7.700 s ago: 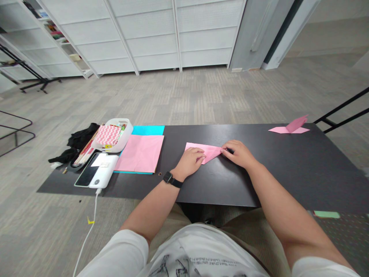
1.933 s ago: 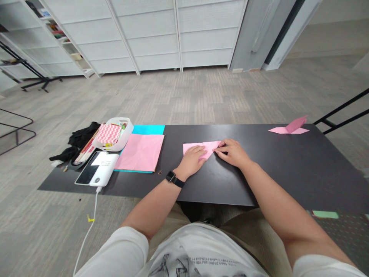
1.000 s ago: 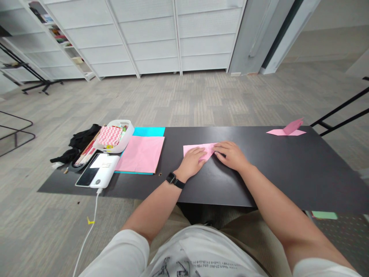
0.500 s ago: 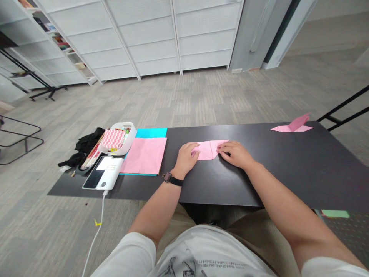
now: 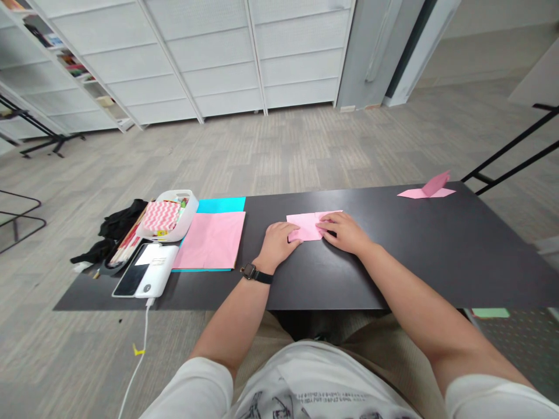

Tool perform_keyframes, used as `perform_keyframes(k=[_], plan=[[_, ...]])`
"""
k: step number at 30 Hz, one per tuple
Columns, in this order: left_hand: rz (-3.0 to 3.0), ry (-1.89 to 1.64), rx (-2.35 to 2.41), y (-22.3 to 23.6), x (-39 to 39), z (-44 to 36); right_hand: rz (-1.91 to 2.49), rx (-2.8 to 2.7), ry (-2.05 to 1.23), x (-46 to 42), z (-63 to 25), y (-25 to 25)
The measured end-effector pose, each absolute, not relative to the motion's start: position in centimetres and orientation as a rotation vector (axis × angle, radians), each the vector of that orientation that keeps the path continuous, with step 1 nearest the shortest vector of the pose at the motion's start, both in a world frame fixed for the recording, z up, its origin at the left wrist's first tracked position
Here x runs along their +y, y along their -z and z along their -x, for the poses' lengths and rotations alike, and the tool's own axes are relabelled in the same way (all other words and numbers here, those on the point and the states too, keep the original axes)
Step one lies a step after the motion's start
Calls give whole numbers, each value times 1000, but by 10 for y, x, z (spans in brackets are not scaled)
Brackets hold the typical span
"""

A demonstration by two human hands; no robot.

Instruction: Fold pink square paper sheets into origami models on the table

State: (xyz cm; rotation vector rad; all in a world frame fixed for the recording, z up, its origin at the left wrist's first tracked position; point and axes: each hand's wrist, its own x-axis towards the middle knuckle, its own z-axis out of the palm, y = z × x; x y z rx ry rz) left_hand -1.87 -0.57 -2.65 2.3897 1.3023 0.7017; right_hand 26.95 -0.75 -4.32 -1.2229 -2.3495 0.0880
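Note:
A folded pink sheet of paper (image 5: 304, 219) lies on the dark table in front of me. My left hand (image 5: 280, 243), wearing a black watch (image 5: 250, 271), grips its lower left edge, thumb and fingers at the corner. On the right part of the same paper, my right hand (image 5: 343, 230) holds it with fingers and thumb bent together; they cover a stretch of the crease and the right-hand end. A folded pink paper piece with a raised flap (image 5: 430, 191) rests alone near the table's far right corner.
Left of my hands a stack of pink sheets (image 5: 213, 238) lies over a cyan sheet (image 5: 222, 205). Beyond it are a white basket (image 5: 188, 216), black cloth (image 5: 120, 220), a pencil tray (image 5: 113, 266) and a phone (image 5: 131, 273) beside a white device (image 5: 158, 273) with a cable.
My right hand has shifted inward over the paper, and its slanted right part now looks folded over or covered. My left hand has slid slightly down its left edge. The view has shifted a little.

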Motion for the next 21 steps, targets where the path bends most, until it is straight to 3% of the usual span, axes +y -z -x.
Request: perform_keyframes(k=[11,21], plan=[[-2280,-884,1359,21,-7,18,1207,-2337,-132,-5,-271,45],[-2120,-1023,1126,19,-8,15,1173,-2354,-179,-7,-275,42]])
